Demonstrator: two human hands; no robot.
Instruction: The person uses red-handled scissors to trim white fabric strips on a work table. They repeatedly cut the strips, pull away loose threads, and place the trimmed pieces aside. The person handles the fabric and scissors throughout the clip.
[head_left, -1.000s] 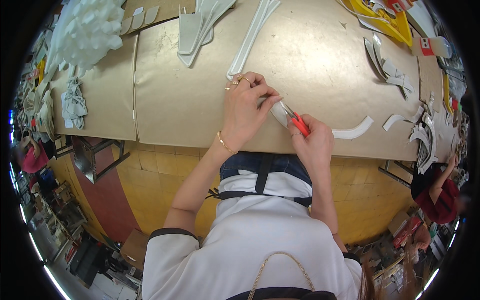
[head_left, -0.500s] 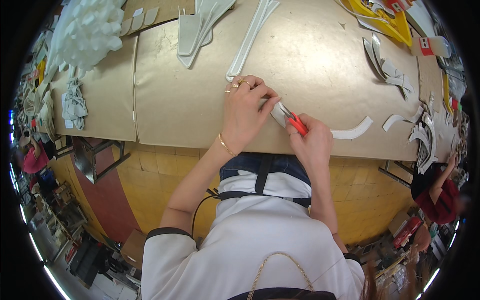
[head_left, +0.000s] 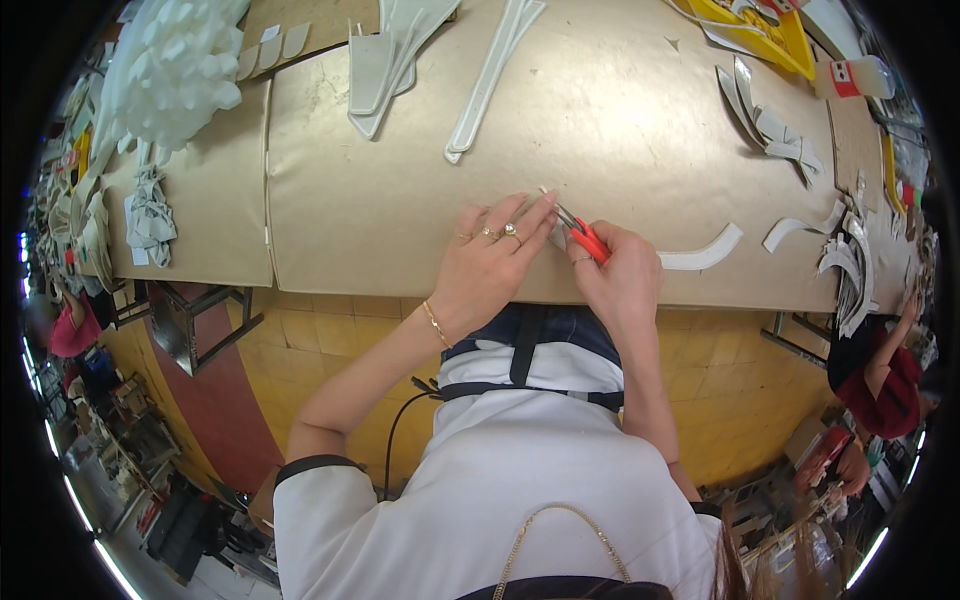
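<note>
My right hand (head_left: 622, 272) is closed around small red-handled snips (head_left: 590, 242). Their metal tips point up and left, right beside the fingertips of my left hand (head_left: 490, 262). That left hand is closed on a pale strip (head_left: 557, 237), mostly covered by the fingers, with a short bit showing between both hands. To the right of my right hand lies a white curved strip (head_left: 705, 252); its near end goes behind the hand, so I cannot tell whether it joins the held piece.
Long white straps (head_left: 495, 75) and flat grey-white panels (head_left: 380, 80) lie on the tan-covered table (head_left: 640, 120). Curved strips (head_left: 852, 270) are heaped at the right, near a yellow tray (head_left: 770, 35) and a bottle (head_left: 855, 77). White foam-like pieces (head_left: 170, 75) bulge at far left.
My left hand has turned, its fingers now stretching more to the right over the strip and its forearm swung left. My right hand and the snips have barely shifted.
</note>
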